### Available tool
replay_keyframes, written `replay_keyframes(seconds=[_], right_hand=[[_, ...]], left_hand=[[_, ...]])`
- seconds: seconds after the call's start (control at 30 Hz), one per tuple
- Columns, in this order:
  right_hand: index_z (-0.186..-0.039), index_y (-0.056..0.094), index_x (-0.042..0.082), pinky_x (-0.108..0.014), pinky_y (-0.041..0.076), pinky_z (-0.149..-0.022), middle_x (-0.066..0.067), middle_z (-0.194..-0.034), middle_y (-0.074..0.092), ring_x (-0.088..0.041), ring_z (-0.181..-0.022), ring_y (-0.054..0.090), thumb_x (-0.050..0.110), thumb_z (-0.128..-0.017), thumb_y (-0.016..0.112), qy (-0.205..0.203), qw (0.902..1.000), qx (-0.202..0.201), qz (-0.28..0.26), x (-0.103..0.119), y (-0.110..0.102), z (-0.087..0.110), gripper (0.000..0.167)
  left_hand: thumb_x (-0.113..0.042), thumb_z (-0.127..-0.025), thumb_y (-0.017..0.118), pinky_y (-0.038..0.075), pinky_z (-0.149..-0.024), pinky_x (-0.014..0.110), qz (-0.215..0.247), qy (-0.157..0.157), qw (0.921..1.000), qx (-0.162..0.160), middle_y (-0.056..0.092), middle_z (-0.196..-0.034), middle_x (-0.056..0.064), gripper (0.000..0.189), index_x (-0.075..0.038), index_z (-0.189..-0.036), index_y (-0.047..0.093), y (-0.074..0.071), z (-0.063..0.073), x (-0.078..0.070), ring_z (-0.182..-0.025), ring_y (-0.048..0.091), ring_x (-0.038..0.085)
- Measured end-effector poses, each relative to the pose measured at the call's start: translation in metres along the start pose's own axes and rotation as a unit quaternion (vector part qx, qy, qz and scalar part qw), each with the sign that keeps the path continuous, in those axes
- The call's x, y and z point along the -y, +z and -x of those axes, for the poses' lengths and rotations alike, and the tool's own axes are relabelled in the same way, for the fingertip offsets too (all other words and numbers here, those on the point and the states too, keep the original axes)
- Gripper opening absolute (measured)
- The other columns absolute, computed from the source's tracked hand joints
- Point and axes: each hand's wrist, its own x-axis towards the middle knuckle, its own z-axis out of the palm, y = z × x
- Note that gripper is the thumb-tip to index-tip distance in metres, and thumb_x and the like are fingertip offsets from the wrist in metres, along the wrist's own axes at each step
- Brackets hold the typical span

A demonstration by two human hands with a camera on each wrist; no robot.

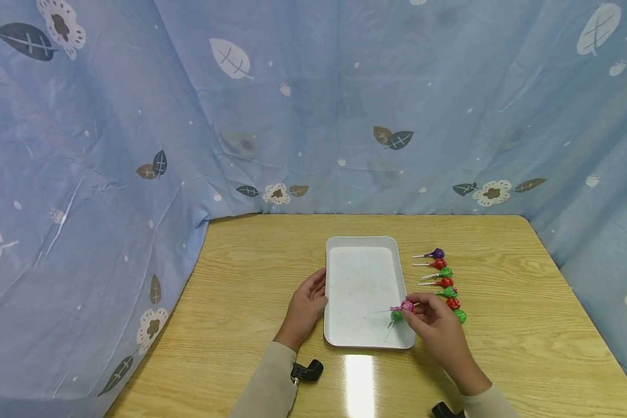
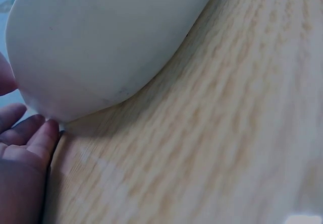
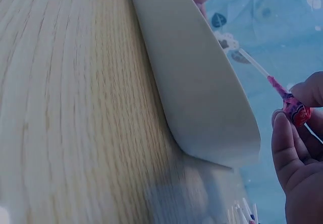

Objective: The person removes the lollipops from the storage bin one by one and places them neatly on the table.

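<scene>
A white rectangular tray point(image 1: 366, 278) lies on the table, and my left hand point(image 1: 305, 305) rests against its left side. In the left wrist view, the left fingertips point(image 2: 49, 128) touch the low edge of the tray wall point(image 2: 101, 42). My right hand point(image 1: 439, 331) pinches a pink-wrapped lollipop point(image 1: 407, 306) by its candy head, above the tray's near right corner. Its white stick points left; the right wrist view shows the lollipop point(image 3: 295, 109) between thumb and fingers. Under it, a green lollipop point(image 1: 396, 316) lies in the tray, partly covered.
Right of the tray, several lollipops lie in a column, among them a purple one point(image 1: 438, 253), a red one point(image 1: 440, 263) and a green one point(image 1: 446, 271). The right hand partly hides the nearest ones. Behind the wooden table point(image 1: 261, 249) hangs a blue patterned cloth point(image 1: 313, 116).
</scene>
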Motion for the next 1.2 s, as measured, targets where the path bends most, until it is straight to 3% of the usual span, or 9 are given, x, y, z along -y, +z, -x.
replay_keyframes(seconds=[0.5, 0.8, 1.2], right_hand=[[-0.12, 0.07, -0.008, -0.016, 0.059, -0.073, -0.02, -0.108, 0.071, -0.007, -0.089, 0.068, -0.016, -0.089, 0.081, 0.0, 0.9994, -0.033, 0.014, -0.009, -0.019, 0.008, 0.034], [-0.122, 0.068, -0.009, -0.015, 0.059, -0.077, -0.018, -0.111, 0.07, -0.005, -0.093, 0.067, -0.012, -0.094, 0.078, 0.015, 0.9986, -0.031, 0.039, -0.006, -0.036, 0.01, 0.03], [-0.123, 0.068, -0.01, -0.012, 0.058, -0.076, -0.006, -0.112, 0.068, -0.001, -0.094, 0.065, -0.014, -0.094, 0.076, 0.027, 0.9946, -0.064, 0.077, -0.015, -0.055, 0.016, 0.03]], left_hand=[[0.014, -0.097, 0.051, 0.043, -0.118, 0.033, 0.0, -0.002, 1.0, -0.002, 0.043, -0.166, 0.023, 0.071, 0.004, -0.166, 0.038, 0.0, 0.001, 0.0, -0.152, 0.044, 0.035], [0.016, -0.096, 0.05, 0.043, -0.118, 0.034, 0.001, 0.0, 1.0, -0.001, 0.043, -0.165, 0.023, 0.071, 0.005, -0.166, 0.038, -0.001, -0.001, 0.003, -0.151, 0.045, 0.035], [0.015, -0.097, 0.05, 0.043, -0.118, 0.034, 0.008, 0.003, 1.0, 0.004, 0.043, -0.166, 0.023, 0.071, 0.004, -0.166, 0.037, -0.002, -0.002, 0.004, -0.152, 0.044, 0.034]])
